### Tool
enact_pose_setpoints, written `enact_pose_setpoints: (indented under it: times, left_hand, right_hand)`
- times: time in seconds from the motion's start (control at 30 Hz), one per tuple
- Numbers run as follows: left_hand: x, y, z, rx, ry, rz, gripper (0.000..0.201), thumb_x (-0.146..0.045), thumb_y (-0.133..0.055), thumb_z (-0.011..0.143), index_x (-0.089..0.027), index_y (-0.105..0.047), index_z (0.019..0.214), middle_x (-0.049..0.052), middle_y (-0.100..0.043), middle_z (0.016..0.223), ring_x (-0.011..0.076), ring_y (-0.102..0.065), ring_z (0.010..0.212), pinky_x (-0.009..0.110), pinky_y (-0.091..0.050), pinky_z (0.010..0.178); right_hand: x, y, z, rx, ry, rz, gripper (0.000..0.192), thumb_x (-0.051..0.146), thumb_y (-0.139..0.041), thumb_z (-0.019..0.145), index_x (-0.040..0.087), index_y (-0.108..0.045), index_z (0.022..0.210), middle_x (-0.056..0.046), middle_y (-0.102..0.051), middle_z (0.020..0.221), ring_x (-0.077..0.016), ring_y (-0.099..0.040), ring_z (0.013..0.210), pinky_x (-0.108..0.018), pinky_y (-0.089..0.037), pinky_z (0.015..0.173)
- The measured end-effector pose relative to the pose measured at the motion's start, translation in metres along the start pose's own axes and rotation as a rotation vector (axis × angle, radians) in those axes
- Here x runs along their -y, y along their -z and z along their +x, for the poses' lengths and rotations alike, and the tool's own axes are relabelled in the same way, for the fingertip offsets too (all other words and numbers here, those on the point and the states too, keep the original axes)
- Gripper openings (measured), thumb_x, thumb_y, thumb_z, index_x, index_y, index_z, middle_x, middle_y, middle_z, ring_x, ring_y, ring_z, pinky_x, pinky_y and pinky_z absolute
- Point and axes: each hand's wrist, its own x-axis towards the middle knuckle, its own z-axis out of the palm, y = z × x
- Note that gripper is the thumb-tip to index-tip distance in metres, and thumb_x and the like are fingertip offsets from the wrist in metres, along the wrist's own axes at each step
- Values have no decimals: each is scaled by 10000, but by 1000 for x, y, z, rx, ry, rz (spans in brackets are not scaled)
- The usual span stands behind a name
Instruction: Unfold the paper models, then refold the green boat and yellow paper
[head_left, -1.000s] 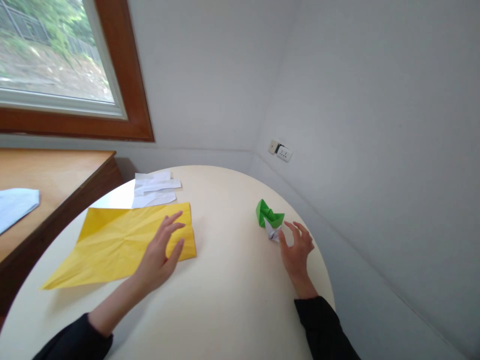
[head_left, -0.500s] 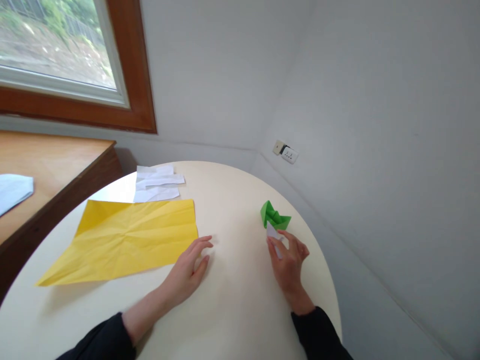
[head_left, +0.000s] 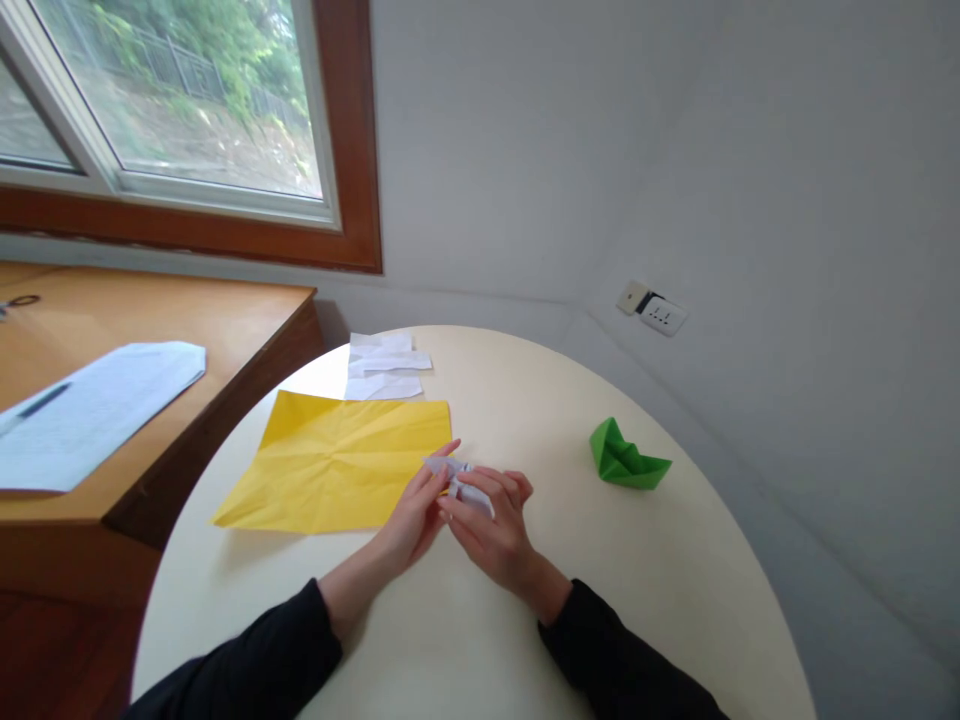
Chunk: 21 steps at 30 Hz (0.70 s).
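Note:
A small piece of folded white paper [head_left: 474,494] is held between both hands over the middle of the round table. My left hand [head_left: 420,505] grips its left end with the thumb on top, close to the right edge of a creased yellow sheet [head_left: 337,455]. On the other end, the fingers of my right hand [head_left: 495,525] are closed, partly covering the paper. Away to the right sits a folded green paper boat [head_left: 628,460], which neither hand touches.
White paper strips [head_left: 386,367] lie at the far side of the round table [head_left: 525,370], behind the yellow sheet. A wooden desk [head_left: 255,310] at the left bears paper sheets [head_left: 112,410], a pen [head_left: 45,400] and scissors [head_left: 21,301]. A wall socket [head_left: 663,314] is at the back right.
My right hand has carried the folded white paper leftward, away from the green boat, and my left hand has taken hold of it too. The view has turned left.

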Motion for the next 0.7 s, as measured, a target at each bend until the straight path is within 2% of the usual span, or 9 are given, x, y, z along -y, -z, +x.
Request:
enact_pose_setpoints:
  times: [0.13,0.23,0.33,0.4,0.47,0.6,0.7]
  left_hand:
    - [-3,2,4,-126,-41,18,389,-333,-757,659,-135,-667,981,66,-686,898,160,-612,824,240,-458,746]
    - [-3,4,6,-137,-8,18,268,-301,-726,691,-104,-692,869,72,-687,837,144,-611,746,229,-475,691]
    - [-3,7,7,-113,45,16,176,-261,-659,742,-104,-688,817,61,-672,746,132,-593,620,248,-496,607]
    - [-2,8,8,-83,90,20,188,-273,-608,773,-105,-683,811,60,-656,683,146,-590,571,280,-508,587]
    - [-2,9,8,-63,109,11,216,-293,-580,786,-106,-683,819,68,-658,671,166,-608,583,307,-517,616]
    - [-1,8,6,-65,64,25,209,-282,-603,760,-105,-689,829,90,-688,779,190,-637,699,326,-507,730]
    - [0,6,5,-47,57,69,227,-274,-626,726,-96,-697,848,104,-696,828,203,-638,764,321,-484,772]
  right_hand:
    - [1,-6,6,-6,-9,79,227,178,-602,804,291,-627,999,-47,-595,1065,-212,-535,1011,-398,-360,861]
    - [-3,0,3,3,-52,168,313,167,-521,832,265,-567,1125,-68,-573,1087,-219,-535,1027,-408,-395,856]
    - [-11,2,-2,-8,-226,290,394,120,-380,858,251,-508,1207,-79,-572,1102,-219,-534,1057,-424,-428,876]
    - [-16,0,-5,0,-350,385,399,136,-353,859,239,-494,1219,-83,-579,1119,-223,-533,1079,-429,-440,900]
    - [-20,-5,-7,60,-415,499,417,173,-390,849,233,-456,1256,-88,-582,1148,-224,-543,1087,-419,-456,906]
    - [-21,-11,-8,240,-462,671,592,239,-525,822,224,-307,1372,-119,-555,1227,-231,-545,1120,-402,-468,923]
    - [-19,-12,-8,275,-550,720,664,278,-588,807,232,-277,1392,-124,-562,1213,-233,-560,1102,-396,-483,908]
